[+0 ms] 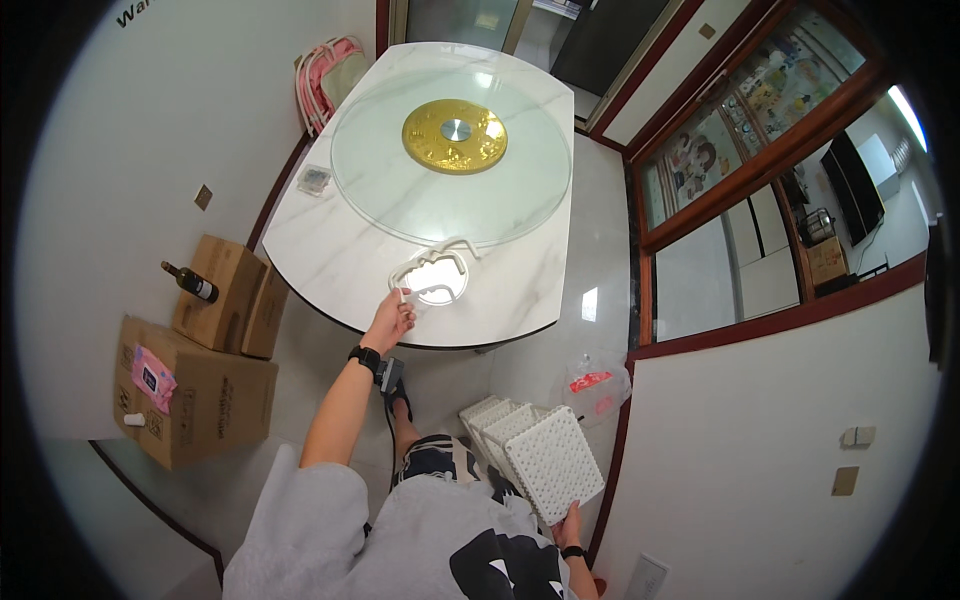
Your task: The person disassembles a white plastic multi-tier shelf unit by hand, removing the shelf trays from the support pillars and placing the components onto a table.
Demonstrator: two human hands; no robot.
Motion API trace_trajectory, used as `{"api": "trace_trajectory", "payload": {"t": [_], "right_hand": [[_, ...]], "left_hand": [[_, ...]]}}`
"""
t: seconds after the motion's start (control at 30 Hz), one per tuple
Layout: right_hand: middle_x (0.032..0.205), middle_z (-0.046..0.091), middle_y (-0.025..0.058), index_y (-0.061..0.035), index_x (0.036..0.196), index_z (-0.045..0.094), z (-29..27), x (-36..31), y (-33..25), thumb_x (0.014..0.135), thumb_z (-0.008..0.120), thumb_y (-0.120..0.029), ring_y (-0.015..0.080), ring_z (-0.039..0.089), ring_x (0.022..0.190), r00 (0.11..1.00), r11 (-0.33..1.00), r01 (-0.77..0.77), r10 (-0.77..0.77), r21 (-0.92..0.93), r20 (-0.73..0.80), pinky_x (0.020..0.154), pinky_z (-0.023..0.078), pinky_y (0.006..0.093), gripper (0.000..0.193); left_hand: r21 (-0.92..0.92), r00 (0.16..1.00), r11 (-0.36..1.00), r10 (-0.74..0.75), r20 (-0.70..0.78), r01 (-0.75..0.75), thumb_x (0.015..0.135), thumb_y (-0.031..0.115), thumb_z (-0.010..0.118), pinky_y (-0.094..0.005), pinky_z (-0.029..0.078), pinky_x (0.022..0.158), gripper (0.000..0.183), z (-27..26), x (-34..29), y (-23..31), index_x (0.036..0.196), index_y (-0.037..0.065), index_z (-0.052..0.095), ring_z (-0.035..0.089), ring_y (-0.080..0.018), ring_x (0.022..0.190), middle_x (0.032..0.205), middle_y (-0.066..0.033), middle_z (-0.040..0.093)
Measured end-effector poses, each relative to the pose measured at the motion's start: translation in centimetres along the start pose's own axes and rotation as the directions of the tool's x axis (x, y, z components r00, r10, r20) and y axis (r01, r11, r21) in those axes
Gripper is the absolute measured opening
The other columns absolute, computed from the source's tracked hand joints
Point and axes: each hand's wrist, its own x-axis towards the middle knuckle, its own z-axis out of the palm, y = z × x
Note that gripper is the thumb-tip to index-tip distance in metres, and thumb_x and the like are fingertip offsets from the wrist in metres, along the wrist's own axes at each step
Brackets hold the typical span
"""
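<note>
White curved plastic piece at the near end of the worktop, left hand gripping its near side; glare there, so can't tell if it's one part or two. Right hand gripping the lower edge of white perforated panels, low beside the person's legs. Progress: both hands have hold, curved piece and panels well apart, no join between them visible. Beyond: glass turntable on the worktop, cardboard boxes to the left
</note>
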Motion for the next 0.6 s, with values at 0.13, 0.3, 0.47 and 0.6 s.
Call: {"api": "trace_trajectory", "payload": {"t": [0.13,0.3,0.47,0.6], "right_hand": [[0.135,0.054,0.0075,-0.0117,0.143,0.037,0.5,-0.1,0.8,0.098,0.041,-0.057,0.026,0.06,0.115,0.997,0.999,0.039,-0.041,0.03,0.068,0.092,0.053,0.0441,0.064],[0.137,0.053,0.0076,-0.0114,0.144,0.036,0.8,-0.4,0.4,0.098,0.043,-0.057,0.025,0.058,0.118,0.998,0.999,0.021,-0.023,0.043,0.057,0.093,0.052,0.044,0.065],[0.147,0.042,0.0112,-0.0098,0.152,0.024,4.8,-1.9,-5.3,0.095,0.058,-0.048,0.0288,0.042,0.134,0.997,0.996,0.002,-0.008,-0.087,-0.076,0.108,0.037,0.0428,0.077],[0.149,0.035,0.0211,0.0009,0.152,0.017,4.2,2.3,-8.1,0.09,0.063,-0.047,0.0356,0.04,0.133,0.892,0.75,0.289,-0.437,-0.594,-0.117,0.109,0.033,0.0472,0.091]], "left_hand": [[-0.124,0.979,0.98,0.134,-0.151,-0.154,0.104,0.043,0.04,-0.0267,0.039,0.057,0.031,-1.8,1.8,4.0,0.109,0.013,0.047,0.039,-0.011,0.056,0.061,0.0049,0.035],[0.056,0.945,0.989,0.15,-0.292,-0.139,0.104,0.046,0.037,-0.0279,0.042,0.059,0.043,-5.8,3.4,5.6,0.122,0.009,0.048,0.046,-0.0132,0.062,0.067,0.0011,0.045],[0.231,0.947,0.971,0.02,-0.321,0.058,0.102,0.046,0.041,-0.0337,0.05,0.068,0.057,-8.0,0.7,2.3,0.141,0.005,0.031,0.064,-0.0247,0.096,0.123,-0.0144,0.053],[0.345,0.956,0.938,0.138,-0.26,-0.042,0.1,0.033,0.048,-0.0321,0.051,0.065,0.072,-4.6,-5.0,-2.0,0.154,0.008,0.008,0.066,-0.0249,0.097,0.136,-0.0163,0.047]]}}
